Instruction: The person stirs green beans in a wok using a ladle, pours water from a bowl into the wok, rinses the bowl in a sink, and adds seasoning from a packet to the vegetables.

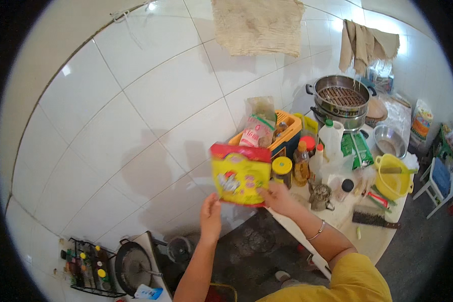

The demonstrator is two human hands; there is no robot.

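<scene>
A yellow and red plastic pouch (240,176) with a cartoon animal printed on it is held up before me, its red top band upward. My right hand (278,197) grips its lower right edge, the thumb on the front face. At the lower left corner is my left hand (210,214), its fingers drawn together against the edge and partly hard to make out. Just behind the pouch stands an orange and dark basket (288,132) holding a white and red printed bag (257,132). A jar with a yellow lid (282,167) is close to my right hand.
The white table (370,244) on the right bears bottles, a steel steamer (341,95), a metal bowl (389,141), a yellow colander (393,176) and a dark brush (375,217). At lower left are a black wok (133,266) and a bottle rack (93,267). Tiled wall rises ahead.
</scene>
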